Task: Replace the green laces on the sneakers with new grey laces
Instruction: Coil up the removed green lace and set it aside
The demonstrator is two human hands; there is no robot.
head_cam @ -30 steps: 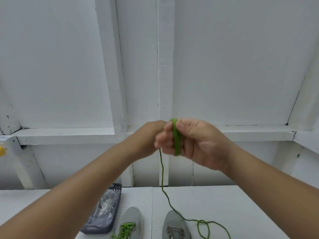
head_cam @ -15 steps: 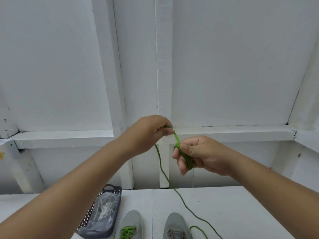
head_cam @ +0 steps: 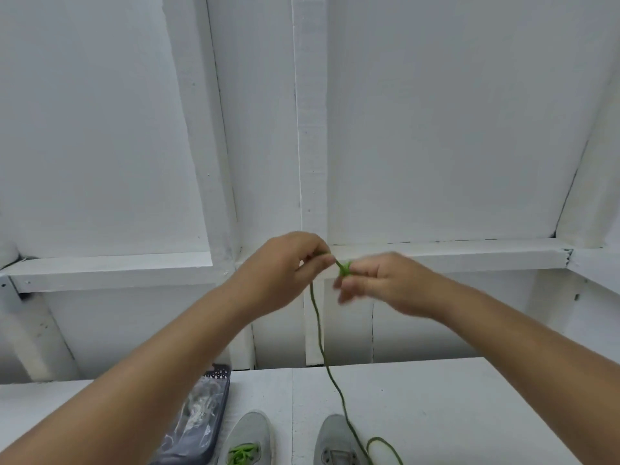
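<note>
Nearest, at 7 o'clock on the white table (head_cam: 436, 397), a dark perforated basket (head_cam: 219, 375) holds a clear plastic packet (head_cam: 196, 414); its contents are too blurred to identify. Just beside the basket, at 6 o'clock, stands the left grey sneaker (head_cam: 250, 431), with green lacing (head_cam: 243, 454) threaded in its eyelets. The right grey sneaker (head_cam: 332, 437) stands near it, toward 5 o'clock, and shows bare eyelets with no lace in them. A loose green lace (head_cam: 320, 333) crosses the toe of this sneaker, forms a loop on the table at 5 o'clock, and rises steeply to the hands at the centre of the view. The left hand (head_cam: 285, 270), raised above the table, has its fingers curled and pinches the lace between thumb and fingertips; the free length hangs from this pinch. The right hand (head_cam: 382, 283), touching or just beside the left at 3 o'clock of it, is blurred by motion; its fingers are curled and it grips a small bundle of green lace (head_cam: 345, 268) at the fingertips. A short taut span of lace joins the two hands. Farthest, behind the hands, a white ledge (head_cam: 453, 253) runs from 9 o'clock to 3 o'clock, and above it rise white wall panels (head_cam: 453, 112) divided by upright battens.
</note>
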